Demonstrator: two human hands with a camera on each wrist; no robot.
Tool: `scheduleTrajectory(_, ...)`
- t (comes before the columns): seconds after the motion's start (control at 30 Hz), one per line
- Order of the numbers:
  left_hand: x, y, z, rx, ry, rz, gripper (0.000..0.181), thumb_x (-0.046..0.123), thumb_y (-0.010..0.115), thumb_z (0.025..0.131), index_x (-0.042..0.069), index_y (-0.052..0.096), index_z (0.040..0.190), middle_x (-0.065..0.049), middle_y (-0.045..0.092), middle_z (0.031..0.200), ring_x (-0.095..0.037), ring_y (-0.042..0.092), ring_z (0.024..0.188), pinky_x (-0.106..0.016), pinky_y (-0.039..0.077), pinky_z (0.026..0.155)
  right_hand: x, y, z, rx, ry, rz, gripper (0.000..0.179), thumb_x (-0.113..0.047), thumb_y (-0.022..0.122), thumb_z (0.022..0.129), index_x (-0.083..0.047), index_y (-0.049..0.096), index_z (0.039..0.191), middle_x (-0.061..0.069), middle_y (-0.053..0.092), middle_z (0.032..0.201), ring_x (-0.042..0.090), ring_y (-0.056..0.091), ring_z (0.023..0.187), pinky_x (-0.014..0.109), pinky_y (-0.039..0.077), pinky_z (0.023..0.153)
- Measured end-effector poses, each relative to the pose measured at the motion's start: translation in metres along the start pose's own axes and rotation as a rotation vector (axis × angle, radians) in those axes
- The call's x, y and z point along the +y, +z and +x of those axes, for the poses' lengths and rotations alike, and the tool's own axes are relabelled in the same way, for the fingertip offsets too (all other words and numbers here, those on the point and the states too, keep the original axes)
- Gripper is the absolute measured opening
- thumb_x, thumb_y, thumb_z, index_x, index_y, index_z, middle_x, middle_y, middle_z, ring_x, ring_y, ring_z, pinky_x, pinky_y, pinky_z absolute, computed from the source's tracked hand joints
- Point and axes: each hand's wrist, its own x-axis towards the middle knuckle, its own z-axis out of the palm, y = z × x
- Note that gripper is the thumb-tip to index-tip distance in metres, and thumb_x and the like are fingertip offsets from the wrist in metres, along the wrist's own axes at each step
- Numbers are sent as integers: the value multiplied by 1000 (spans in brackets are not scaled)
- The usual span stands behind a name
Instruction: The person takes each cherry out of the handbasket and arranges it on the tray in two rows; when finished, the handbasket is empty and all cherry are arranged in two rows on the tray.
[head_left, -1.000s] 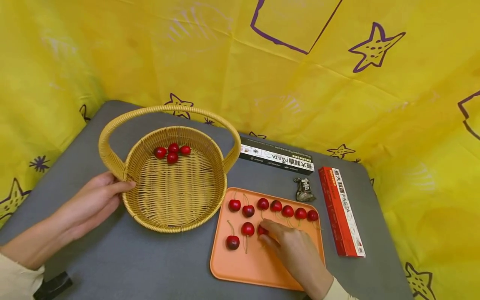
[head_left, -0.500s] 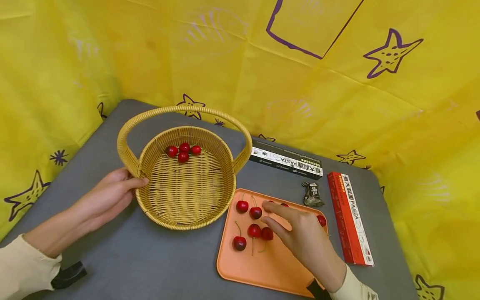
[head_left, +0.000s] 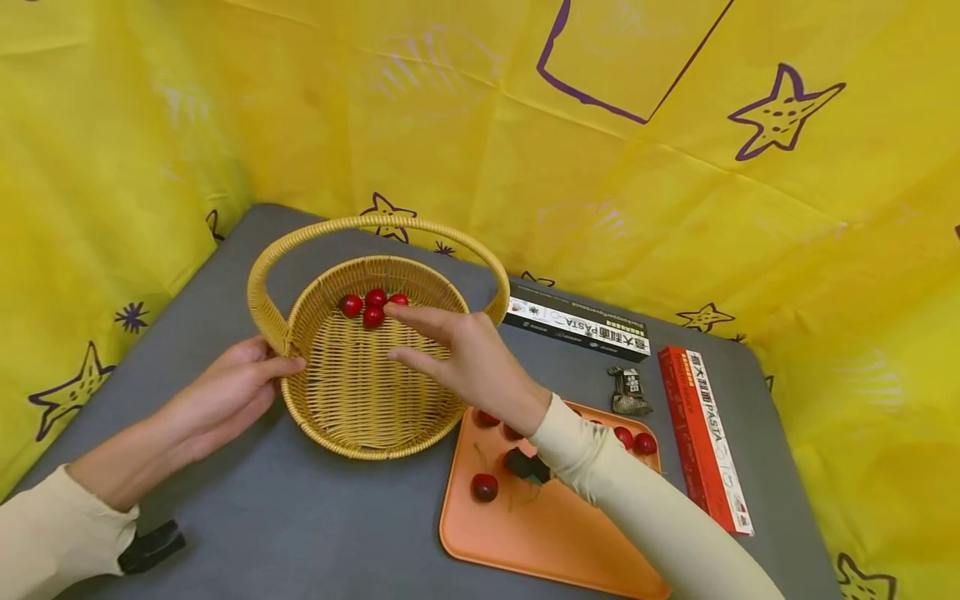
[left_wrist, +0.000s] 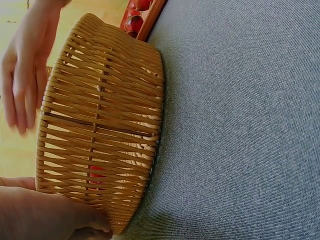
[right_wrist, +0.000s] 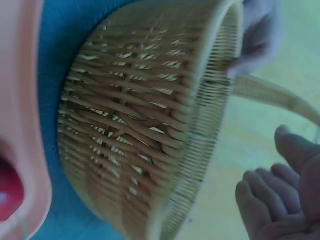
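My left hand (head_left: 232, 387) grips the left rim of a round yellow wicker basket (head_left: 367, 400), thumb over the edge and fingers outside, by the foot of its tall handle. Several red cherries (head_left: 373, 317) lie together at the basket's far side. Above the basket's right half hovers my right hand (head_left: 476, 362), fingers extended toward them. In the right wrist view the thumb (right_wrist: 295, 147) stands apart from the fingers, and nothing shows between. An orange tray (head_left: 540, 554) at the right carries more stemmed cherries (head_left: 484, 487), partly hidden beneath my right forearm.
A black pasta box (head_left: 577, 321) lies behind the tray, and a red pasta box (head_left: 705, 437) to its right. A small dark crinkled packet (head_left: 628, 392) sits between them. Yellow patterned cloth (head_left: 450, 125) rises behind the grey table (head_left: 300, 533).
My right hand first let go of a cherry on the tray, then rose and swung left over the basket. My left hand keeps its grip on the rim. The head view has shifted slightly.
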Motion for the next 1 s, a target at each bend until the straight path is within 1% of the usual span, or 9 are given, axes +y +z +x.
scheduleTrajectory(0.1, 0, 2, 2, -2, -1, 4, 54, 9, 51, 111, -8, 21, 154, -18, 30, 155, -14, 38, 139, -17, 43, 103, 10, 14, 18, -9, 88, 28, 51, -32, 77, 99, -14, 65, 145, 1, 67, 142, 12, 66, 125, 20, 51, 103)
scheduleTrajectory(0.23, -3, 3, 1, -9, -13, 14, 57, 10, 50, 112, -8, 18, 156, -17, 26, 159, -17, 30, 145, -16, 40, 103, 25, 34, 32, -50, 209, 53, 53, -33, 77, 99, -11, 64, 146, 2, 67, 142, 11, 65, 126, 17, 50, 101)
scheduleTrajectory(0.3, -6, 3, -1, -11, -17, 19, 57, 10, 50, 112, -8, 18, 156, -17, 26, 159, -18, 29, 146, -16, 39, 103, 31, 42, 35, -61, 241, 34, 53, -33, 78, 99, -11, 65, 145, 1, 67, 142, 11, 65, 125, 17, 51, 101)
scheduleTrajectory(0.4, -9, 3, -3, -12, -10, 11, 55, 10, 50, 112, -9, 21, 153, -18, 29, 155, -16, 33, 143, -16, 40, 103, 38, 50, 38, -52, 269, 15, 51, -32, 78, 98, -12, 66, 144, 1, 68, 141, 13, 67, 123, 18, 51, 100)
scheduleTrajectory(0.53, -10, 5, -2, -11, -2, -2, 56, 10, 51, 112, -9, 20, 154, -18, 30, 155, -14, 34, 142, -16, 39, 103, 46, 53, 42, -47, 292, 13, 49, -30, 79, 98, -12, 68, 142, 2, 70, 138, 13, 68, 121, 20, 53, 99)
scheduleTrajectory(0.6, -10, 5, -2, -10, -3, -6, 59, 11, 52, 111, -9, 19, 156, -18, 28, 157, -15, 32, 144, -15, 39, 103, 49, 54, 44, -51, 300, 12, 48, -30, 80, 97, -11, 69, 140, 2, 71, 136, 13, 69, 120, 20, 55, 97)
scheduleTrajectory(0.7, -8, 6, 5, -45, -16, 2, 62, 11, 52, 111, -8, 16, 158, -17, 26, 159, -17, 29, 147, -15, 38, 103, 54, 53, 40, -29, 340, -7, 46, -29, 82, 95, -11, 72, 136, 3, 73, 131, 13, 71, 118, 21, 56, 96)
scheduleTrajectory(0.83, -7, 8, 15, -90, -28, 10, 61, 10, 52, 111, -8, 17, 158, -17, 27, 159, -17, 28, 147, -15, 39, 103, 59, 54, 33, -10, 377, -46, 42, -29, 82, 95, -12, 75, 132, 2, 75, 127, 12, 71, 116, 21, 55, 97)
scheduleTrajectory(1.0, -7, 17, 29, -154, -33, -1, 59, 8, 52, 110, -8, 19, 156, -16, 29, 157, -16, 28, 146, -14, 37, 103, 64, 52, 20, -8, 410, -78, 36, -29, 81, 96, -14, 77, 128, -2, 77, 124, 4, 71, 111, 15, 53, 93)
